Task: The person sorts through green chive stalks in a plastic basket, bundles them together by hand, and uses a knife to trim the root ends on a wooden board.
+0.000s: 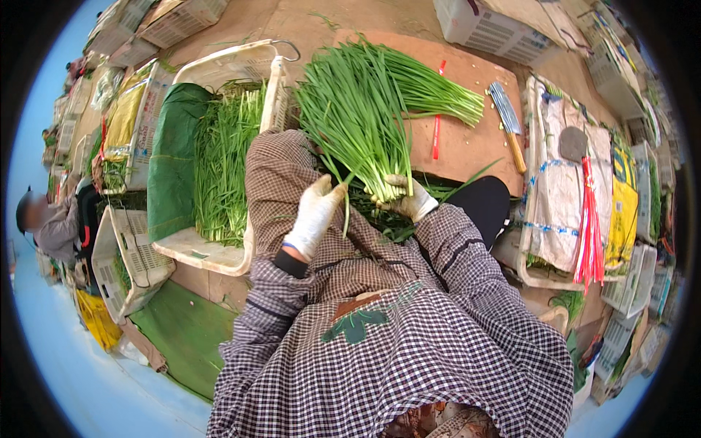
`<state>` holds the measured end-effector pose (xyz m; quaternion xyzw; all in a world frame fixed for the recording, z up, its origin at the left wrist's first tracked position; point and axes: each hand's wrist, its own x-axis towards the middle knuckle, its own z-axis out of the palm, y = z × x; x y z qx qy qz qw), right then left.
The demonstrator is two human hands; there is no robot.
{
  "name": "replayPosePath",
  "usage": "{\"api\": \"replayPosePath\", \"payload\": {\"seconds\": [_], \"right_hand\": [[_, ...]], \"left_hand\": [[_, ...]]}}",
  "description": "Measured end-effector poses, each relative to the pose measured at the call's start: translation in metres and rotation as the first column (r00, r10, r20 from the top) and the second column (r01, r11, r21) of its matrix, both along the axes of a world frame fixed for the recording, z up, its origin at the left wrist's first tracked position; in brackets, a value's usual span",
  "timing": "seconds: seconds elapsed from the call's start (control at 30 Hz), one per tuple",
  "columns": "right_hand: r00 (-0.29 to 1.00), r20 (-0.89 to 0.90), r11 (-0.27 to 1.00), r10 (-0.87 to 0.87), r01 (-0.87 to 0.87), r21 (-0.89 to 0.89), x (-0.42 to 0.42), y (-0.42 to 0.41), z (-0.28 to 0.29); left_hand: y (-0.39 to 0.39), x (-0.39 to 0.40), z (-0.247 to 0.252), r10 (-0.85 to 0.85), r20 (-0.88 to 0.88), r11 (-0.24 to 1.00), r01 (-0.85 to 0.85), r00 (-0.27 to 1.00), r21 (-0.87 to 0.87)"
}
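Observation:
My right hand (412,198), in a soiled white glove, is closed around the pale cut ends of a large bunch of garlic chives (356,109). The leaves fan away from me over the board's left edge. Beside it my left hand (317,214), gloved too, pinches a loose chive leaf (346,211) between thumb and forefinger. A second bunch of chives (438,90) lies on the brown board (471,156), across a red tie strip (436,139). Near the board's right edge rests a kitchen knife (505,107) with a wooden handle (516,152).
To my left stands a white plastic crate (205,260) of chives, lined with green sheet (172,164). On the right, a cloth-covered crate (553,219) carries a bundle of red strips (587,224). A person (57,224) sits at far left. Dark trimmings lie below my hands.

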<state>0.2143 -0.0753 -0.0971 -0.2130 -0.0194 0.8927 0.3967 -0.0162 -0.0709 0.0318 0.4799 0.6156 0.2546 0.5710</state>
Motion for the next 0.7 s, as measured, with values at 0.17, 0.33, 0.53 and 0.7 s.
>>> {"api": "replayPosePath", "payload": {"seconds": [0.17,0.33,0.53,0.7], "right_hand": [[0.999,-0.035,0.999,-0.008,0.010,0.053,-0.006,0.000,0.002],[0.998,0.069,0.997,0.003,-0.009,0.083,0.000,-0.006,0.009],[0.999,-0.051,1.000,-0.019,0.020,0.022,-0.010,-0.012,0.024],[0.993,-0.092,0.994,-0.078,0.070,-0.082,-0.017,-0.013,0.023]], "left_hand": [[0.004,0.004,-0.064,0.348,0.495,0.837,-0.027,0.796,-0.546],[0.022,0.024,-0.075,0.404,0.358,0.868,-0.230,0.842,-0.439],[0.025,0.033,-0.083,0.402,0.378,0.906,-0.302,0.834,-0.298],[0.027,0.039,-0.091,0.454,0.368,0.891,-0.403,0.811,-0.210]]}}
